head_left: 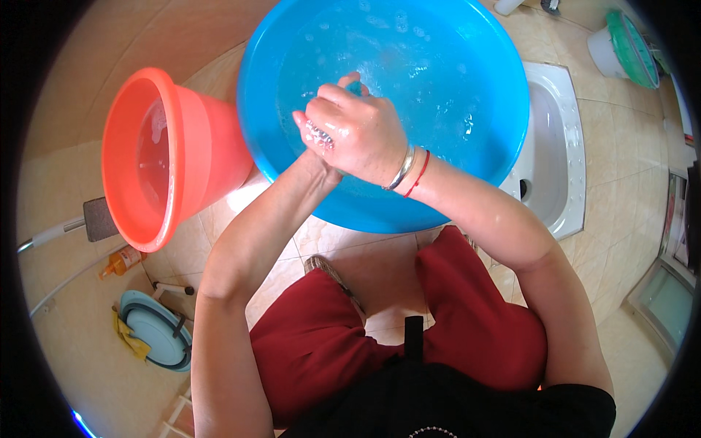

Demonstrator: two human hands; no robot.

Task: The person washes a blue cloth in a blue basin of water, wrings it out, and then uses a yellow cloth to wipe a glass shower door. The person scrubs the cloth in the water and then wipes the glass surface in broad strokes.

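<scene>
Fingers (332,106) of the right hand (369,135) bent and close together, closed over the left hand (323,162); skin wet, glossy. Left fingers mostly hidden; cannot tell whether spread or together. White froth (319,136), fine-bubbled, at the left edge of the clasp. Teal patch (355,87) between the fingers: held thing or basin behind, cannot tell. Both hands above the near left part of the basin (255,109): round, smooth blue plastic, broad rim. Water (438,95) in it, clear, rippled, with loose suds (400,20) toward the far side. On the right wrist: bangle (400,171), polished metal; cord (418,175), thin, red. Left of basin: bucket (212,131), orange, tapered, smooth wall, rounded lip. Right of basin: pan (566,139), white, glossy, studded border. Floor (321,237): pale tile, thin joints
</scene>
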